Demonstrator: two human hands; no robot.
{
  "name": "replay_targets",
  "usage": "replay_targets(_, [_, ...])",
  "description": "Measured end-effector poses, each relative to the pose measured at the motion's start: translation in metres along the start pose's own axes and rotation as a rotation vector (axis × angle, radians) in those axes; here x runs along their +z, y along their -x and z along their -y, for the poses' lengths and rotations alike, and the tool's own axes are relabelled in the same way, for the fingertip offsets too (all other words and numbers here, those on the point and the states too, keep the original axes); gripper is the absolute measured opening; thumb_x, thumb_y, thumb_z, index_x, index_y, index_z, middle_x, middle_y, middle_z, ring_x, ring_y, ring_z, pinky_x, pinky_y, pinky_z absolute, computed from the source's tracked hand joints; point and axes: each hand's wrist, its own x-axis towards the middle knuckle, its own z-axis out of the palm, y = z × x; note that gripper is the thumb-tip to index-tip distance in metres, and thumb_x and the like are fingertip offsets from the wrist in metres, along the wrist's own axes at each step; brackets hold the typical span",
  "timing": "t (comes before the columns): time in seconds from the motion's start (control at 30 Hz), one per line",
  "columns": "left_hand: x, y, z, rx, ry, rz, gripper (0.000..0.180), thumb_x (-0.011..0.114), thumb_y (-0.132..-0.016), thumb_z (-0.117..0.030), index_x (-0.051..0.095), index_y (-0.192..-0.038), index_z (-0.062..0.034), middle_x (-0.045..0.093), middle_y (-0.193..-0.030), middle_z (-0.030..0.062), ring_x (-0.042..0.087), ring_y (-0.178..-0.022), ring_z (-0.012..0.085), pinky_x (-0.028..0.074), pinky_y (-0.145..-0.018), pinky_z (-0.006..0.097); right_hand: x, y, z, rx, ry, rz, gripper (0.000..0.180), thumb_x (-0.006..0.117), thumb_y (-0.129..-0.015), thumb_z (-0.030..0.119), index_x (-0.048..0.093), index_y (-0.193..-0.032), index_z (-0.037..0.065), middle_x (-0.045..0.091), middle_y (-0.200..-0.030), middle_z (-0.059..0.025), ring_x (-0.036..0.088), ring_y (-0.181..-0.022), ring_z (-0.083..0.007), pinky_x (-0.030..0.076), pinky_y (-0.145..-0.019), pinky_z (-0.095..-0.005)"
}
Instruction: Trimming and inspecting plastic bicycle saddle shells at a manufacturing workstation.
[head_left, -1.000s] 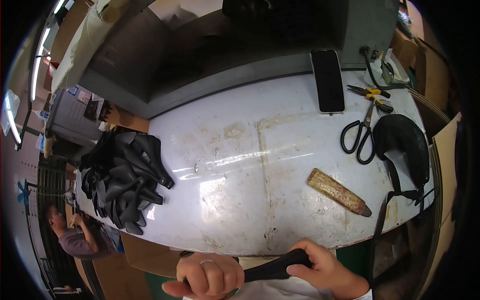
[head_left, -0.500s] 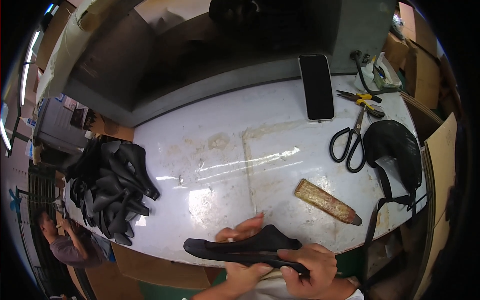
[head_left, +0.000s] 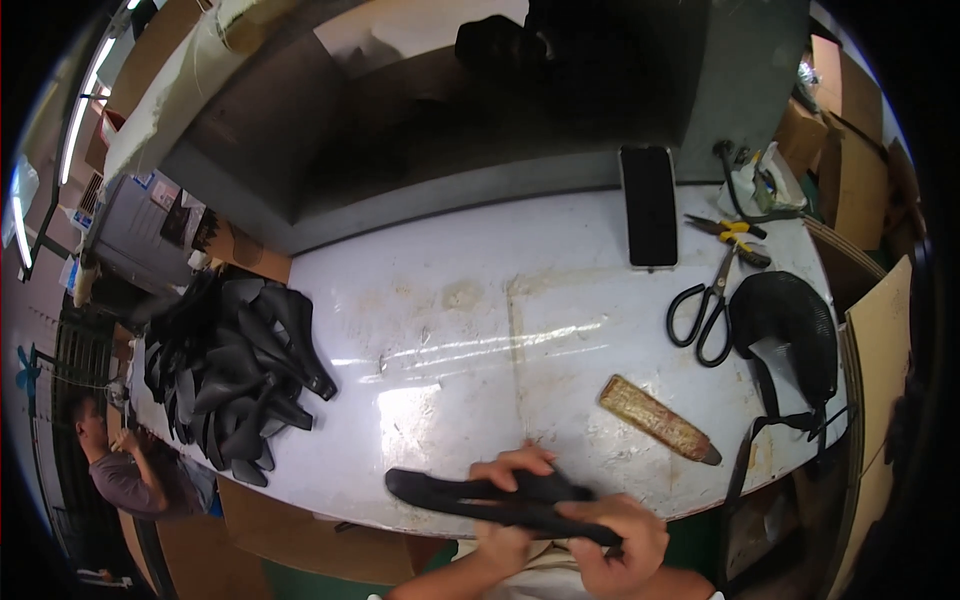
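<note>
Black, smooth, saddle-shaped piece point(head_left: 500, 514), long w/ a narrow nose, is held up at the near edge of the white, glossy, stained bench point(head_left: 450, 350), nose pointing L. L bare hand point(head_left: 505, 542) has its grip around the middle of the piece, fingers on the far side, rest of hand on the near side. R bare hand point(head_left: 622, 540) has its grip closed on the R end. Motion blur, so exact fingertip contact unclear.

On bench, R side: flat, worn, yellow-brown bar w/ dark tip point(head_left: 658, 420), lying diag. beyond R hand; black-handled metal scissors point(head_left: 713, 292), blade end near yellow-and-black-handled pliers point(head_left: 740, 227); black-screened phone point(head_left: 648, 207) just L of pliers; rounded black mesh-like bundle point(head_left: 800, 310) near R edge.

L side: big heap of black saddle-shaped pieces point(head_left: 235, 370).
</note>
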Motion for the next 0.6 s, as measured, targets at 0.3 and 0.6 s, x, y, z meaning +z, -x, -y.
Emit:
replay_targets(0.3, [-0.080,-0.053,-0.070,0.543,-0.760,0.385,0.043,0.061,-0.099,-0.044,0.044,-0.077,-0.0112,0.048,-0.057,0.0024,0.044,-0.043,0.0130,0.030,-0.042,0.028,0.014,-0.018,0.006,-0.163,-0.032,0.194,0.037,0.074,-0.092,0.018,0.067,-0.118,-0.006,0.072,-0.100,-0.0192,0.070,-0.086,-0.0365,0.056,-0.079,-0.0431])
replay_targets(0.6, [-0.047,-0.109,-0.066,0.960,-1.133,1.017,0.047,0.060,-0.095,-0.049,0.052,-0.073,-0.0086,0.052,-0.065,0.0074,0.054,-0.048,0.0247,0.045,-0.044,0.036,-0.012,-0.065,0.030,-0.283,0.393,0.422,0.034,0.073,-0.092,0.021,0.067,-0.115,-0.002,0.071,-0.087,-0.0194,0.071,-0.070,-0.0315,0.056,-0.062,-0.0356])
